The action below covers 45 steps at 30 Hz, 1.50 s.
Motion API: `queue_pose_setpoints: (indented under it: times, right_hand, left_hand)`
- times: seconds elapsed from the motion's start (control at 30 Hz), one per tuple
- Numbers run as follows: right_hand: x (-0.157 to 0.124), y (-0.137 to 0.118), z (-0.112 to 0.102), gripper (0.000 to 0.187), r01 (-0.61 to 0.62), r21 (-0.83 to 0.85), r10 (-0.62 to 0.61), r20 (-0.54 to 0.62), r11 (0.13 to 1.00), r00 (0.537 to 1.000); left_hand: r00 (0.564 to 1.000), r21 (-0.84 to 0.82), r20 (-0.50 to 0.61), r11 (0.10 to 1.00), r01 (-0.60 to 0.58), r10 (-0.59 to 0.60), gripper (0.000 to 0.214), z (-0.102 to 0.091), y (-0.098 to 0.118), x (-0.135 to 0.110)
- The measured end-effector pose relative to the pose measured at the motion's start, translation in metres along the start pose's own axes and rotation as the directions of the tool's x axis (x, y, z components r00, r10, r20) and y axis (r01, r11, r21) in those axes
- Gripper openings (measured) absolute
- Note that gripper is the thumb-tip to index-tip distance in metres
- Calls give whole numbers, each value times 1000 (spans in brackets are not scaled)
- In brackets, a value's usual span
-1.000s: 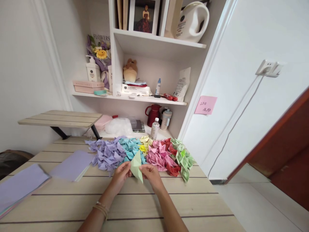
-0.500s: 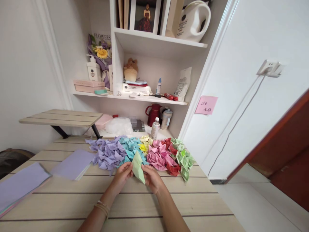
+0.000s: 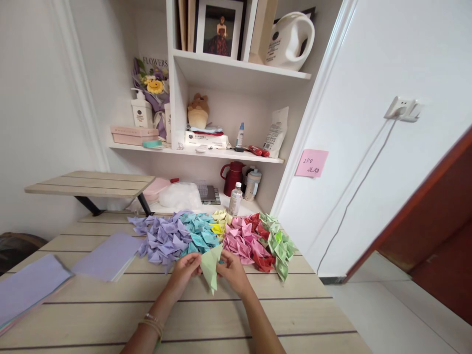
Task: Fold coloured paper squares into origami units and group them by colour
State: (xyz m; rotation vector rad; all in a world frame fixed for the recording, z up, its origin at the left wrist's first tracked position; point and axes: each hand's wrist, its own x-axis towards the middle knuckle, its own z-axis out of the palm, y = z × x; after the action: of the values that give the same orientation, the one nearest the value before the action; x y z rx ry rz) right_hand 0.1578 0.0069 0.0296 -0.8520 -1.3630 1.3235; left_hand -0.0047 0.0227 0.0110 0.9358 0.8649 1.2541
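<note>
Between my two hands is a folded sheet of light green paper (image 3: 211,268), held up over the table with a point hanging down. My left hand (image 3: 187,268) pinches its left edge. On the other side, the fingers of my right hand (image 3: 231,269) close on its right edge near the top corner. Just beyond my hands lie heaps of folded paper pieces: purple (image 3: 165,238), blue (image 3: 200,230), yellow (image 3: 219,226), pink (image 3: 241,238), red (image 3: 263,263) and green (image 3: 280,250).
Flat purple paper sheets (image 3: 106,255) and another paper stack (image 3: 33,287) lie on the slatted table (image 3: 295,314) at left. A small raised stand (image 3: 90,182) is behind them. Past the heaps stand a clear bottle (image 3: 235,200) and a red jug (image 3: 233,178) below shelves.
The green paper has turned in my hands, its upper corner now leaning right and its point lower. Both hands stay on its edges. The whole view has shifted slightly.
</note>
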Motion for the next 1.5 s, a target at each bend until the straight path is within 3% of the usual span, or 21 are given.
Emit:
queue_pose_setpoints:
  times: [0.1,0.3,0.5,0.63,0.77,0.9,1.03,1.13,1.23,1.33,1.4,1.5]
  right_hand:
    - [3,4,0,20,73,-128,-81,-52,989,995]
    - [3,8,-4,16,164,-475,-267,-158,865,951]
    - [2,6,0,13,176,-540,-287,-128,823,949]
    - [1,4,1,23,220,-568,-312,-68,793,948]
    - [1,1,2,32,345,-520,-356,82,781,931]
    - [1,1,2,29,335,-472,-339,79,815,937]
    - [1,1,0,26,266,-421,-258,77,867,963]
    - [0,3,-5,23,137,-282,-108,116,950,987]
    - [-2,5,-9,33,-35,-64,48,222,997,974]
    - [-4,3,-11,41,-119,51,98,300,992,949]
    - [-5,2,-12,38,-129,60,106,292,990,951]
    - [-3,0,-13,30,-96,-8,96,155,995,983]
  left_hand:
    - [999,-16,42,999,33,-33,32,1,2,-2]
    - [990,51,62,991,128,-131,32,3,5,-6]
    - [986,58,67,988,146,-150,28,4,2,-5]
    - [983,78,67,983,167,-172,28,2,2,-5]
    - [972,97,127,978,187,-198,30,3,3,-7]
    - [972,108,127,977,183,-196,27,3,4,-9]
    - [986,139,81,981,136,-148,32,0,3,-7]
    - [988,151,84,981,118,-131,35,-4,4,-6]
    - [990,149,76,983,108,-120,37,-5,6,-5]
    - [994,129,59,988,88,-96,37,-6,6,-4]
    - [996,119,43,991,69,-74,36,-6,6,-4]
    - [998,95,35,994,54,-57,30,-7,10,-4]
